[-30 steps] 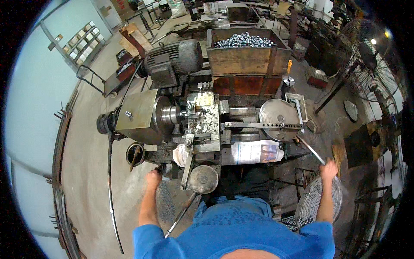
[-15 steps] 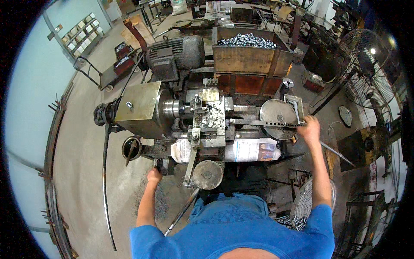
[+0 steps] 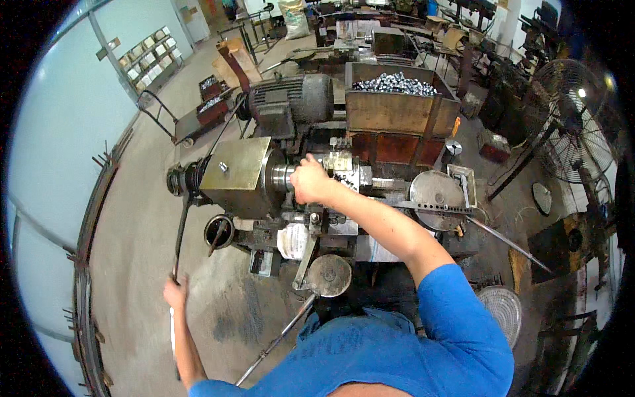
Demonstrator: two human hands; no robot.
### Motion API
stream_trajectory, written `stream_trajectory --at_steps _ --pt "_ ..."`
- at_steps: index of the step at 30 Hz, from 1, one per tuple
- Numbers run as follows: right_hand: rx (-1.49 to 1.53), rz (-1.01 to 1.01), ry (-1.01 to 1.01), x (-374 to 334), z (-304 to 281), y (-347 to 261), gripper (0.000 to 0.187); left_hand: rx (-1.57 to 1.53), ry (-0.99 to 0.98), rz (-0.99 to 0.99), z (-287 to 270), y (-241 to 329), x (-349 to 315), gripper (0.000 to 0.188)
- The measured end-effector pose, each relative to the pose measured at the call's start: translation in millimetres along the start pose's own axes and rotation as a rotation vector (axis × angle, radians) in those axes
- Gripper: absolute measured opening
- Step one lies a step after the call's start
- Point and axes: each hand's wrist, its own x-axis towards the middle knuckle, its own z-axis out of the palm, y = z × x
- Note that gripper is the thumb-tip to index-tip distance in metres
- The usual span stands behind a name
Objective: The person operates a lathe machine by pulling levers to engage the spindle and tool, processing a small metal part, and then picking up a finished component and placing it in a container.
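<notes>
My left hand [image 3: 175,293] is closed round the long metal lever [image 3: 180,245] that hangs down from the left end of a small lathe. At the lathe's spindle nose [image 3: 282,177], my right hand [image 3: 311,181] is closed, its fingers hiding whatever they hold there. That forearm reaches across the tool slide [image 3: 344,225], covering part of it. Left of the hand stands the headstock [image 3: 238,165] with its flat metal cover. A round disc [image 3: 436,192] with a perforated bar [image 3: 433,208] lies to the right. Nearer to me is a smaller round disc [image 3: 330,275] on an arm.
Behind the lathe are a ribbed motor [image 3: 291,99] and a wooden bin [image 3: 390,110] heaped with small shiny metal parts. A dark pot [image 3: 219,231] stands at the front left, beside a small open tray [image 3: 265,263]. A caged fan [image 3: 565,126] and a perforated round basket [image 3: 501,314] are on the right.
My left hand has left the small tray and now grips the lever. My right hand has moved left from the perforated bar to the spindle. The whole view has shifted slightly.
</notes>
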Motion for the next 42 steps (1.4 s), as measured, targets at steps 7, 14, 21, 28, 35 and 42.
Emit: stream_trajectory --at_steps 7,14,21,28,35,42 --pt "-0.02 -0.009 0.012 -5 10 3 0.019 -0.203 -0.212 -0.061 -41 85 -37 0.05" --pt "-0.096 0.297 0.385 -52 -79 83 0.035 -0.776 -0.619 -0.185 -35 63 -8 0.027" --pt "0.17 0.177 0.926 -142 -66 98 0.042 -1.11 -0.587 -0.253 -2 51 -7 0.03" --pt "0.573 1.013 0.524 -416 113 50 0.047 -1.028 -0.586 -0.476 -40 94 -32 0.034" --pt "0.239 1.931 -0.177 -692 223 -109 0.023 -1.012 -0.661 -0.541 3 105 -22 0.033" --pt "0.476 1.616 -0.36 -647 237 -109 0.029 -1.051 -0.673 -0.574 18 81 -12 0.032"
